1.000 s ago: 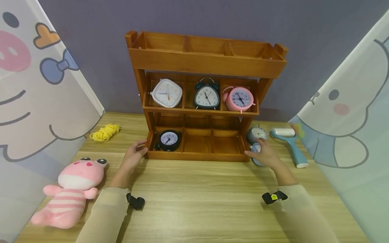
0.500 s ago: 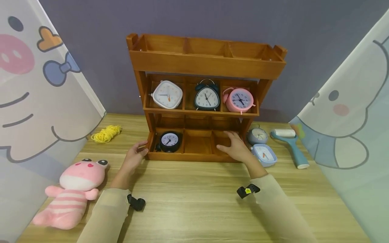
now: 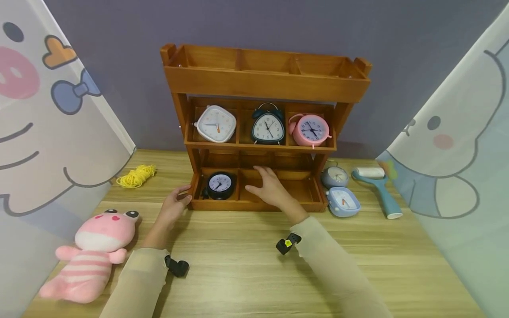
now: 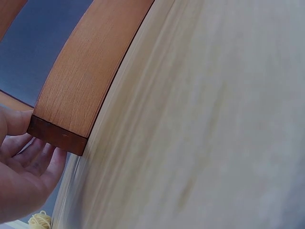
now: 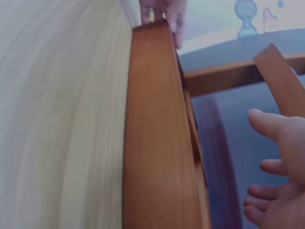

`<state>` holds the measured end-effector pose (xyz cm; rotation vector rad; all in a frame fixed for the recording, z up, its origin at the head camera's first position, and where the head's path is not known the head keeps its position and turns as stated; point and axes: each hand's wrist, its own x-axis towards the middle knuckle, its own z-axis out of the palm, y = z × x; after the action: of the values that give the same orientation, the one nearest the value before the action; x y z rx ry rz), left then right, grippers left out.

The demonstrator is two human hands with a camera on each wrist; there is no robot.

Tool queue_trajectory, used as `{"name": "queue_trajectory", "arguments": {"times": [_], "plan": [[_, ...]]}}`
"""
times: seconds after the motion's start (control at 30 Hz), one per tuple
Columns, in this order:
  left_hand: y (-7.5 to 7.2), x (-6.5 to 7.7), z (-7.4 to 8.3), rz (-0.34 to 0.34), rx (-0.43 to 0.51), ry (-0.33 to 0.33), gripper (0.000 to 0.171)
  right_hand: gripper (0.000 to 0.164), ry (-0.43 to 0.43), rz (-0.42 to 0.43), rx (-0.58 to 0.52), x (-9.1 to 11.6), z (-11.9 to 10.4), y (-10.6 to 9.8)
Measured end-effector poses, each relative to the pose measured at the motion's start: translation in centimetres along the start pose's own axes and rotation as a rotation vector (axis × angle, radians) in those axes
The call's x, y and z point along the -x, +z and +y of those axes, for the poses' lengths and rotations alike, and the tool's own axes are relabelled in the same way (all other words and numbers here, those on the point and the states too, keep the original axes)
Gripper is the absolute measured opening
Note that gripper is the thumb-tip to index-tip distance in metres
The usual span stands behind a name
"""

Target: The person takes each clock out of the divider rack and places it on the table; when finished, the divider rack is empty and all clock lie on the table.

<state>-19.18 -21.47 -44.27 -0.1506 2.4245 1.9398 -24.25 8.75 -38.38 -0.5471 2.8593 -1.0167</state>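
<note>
1) L fingers (image 3: 175, 193) grip rack (image 3: 264, 84) end | 2) R fingers (image 3: 267, 177) spread, touch unclr

Reddish-brown three-tier wooden shelf (image 3: 266, 84); rounded-square white clock (image 3: 216, 123), touch of orange; rounded-triangular clock (image 3: 268, 128), dark teal and white; round pink clock (image 3: 312, 130), lilac-faced; round black clock (image 3: 220, 185), pale-faced; rounded-square light blue clock (image 3: 343, 202), white-faced. Pink plush frog (image 3: 95, 251), body striped pink and white. Coiled yellow cord (image 3: 137, 176). Pale yellow-brown wood-grained tabletop (image 3: 234, 265), darker streaks
</note>
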Motion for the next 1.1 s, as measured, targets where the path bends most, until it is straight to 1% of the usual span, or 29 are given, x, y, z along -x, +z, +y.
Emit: {"name": "queue_trajectory", "arguments": {"times": [0.3, 0.43, 0.6, 0.9, 1.1], "plan": [[0.2, 0.0, 0.0, 0.006, 0.001, -0.007, 0.046, 0.071, -0.046, -0.005, -0.019, -2.4, -3.2, 3.7], [0.2, -0.1, -0.2, -0.001, -0.002, -0.007, 0.046, 0.073, -0.048, -0.029, -0.026, -3.2, -4.3, 5.1], [0.1, -0.1, -0.2, 0.001, 0.0, -0.008, 0.046, 0.077, -0.032, -0.064, 0.009, -4.0, -5.0, 6.7], [0.1, -0.1, -0.2, 0.0, -0.002, -0.002, 0.047, 0.078, 0.038, -0.123, 0.053, -4.9, -5.7, 8.3], [0.1, 0.0, -0.1, 0.002, 0.002, -0.001, 0.046, 0.082, 0.051, -0.117, 0.159, -5.4, -5.7, 8.7]]}}
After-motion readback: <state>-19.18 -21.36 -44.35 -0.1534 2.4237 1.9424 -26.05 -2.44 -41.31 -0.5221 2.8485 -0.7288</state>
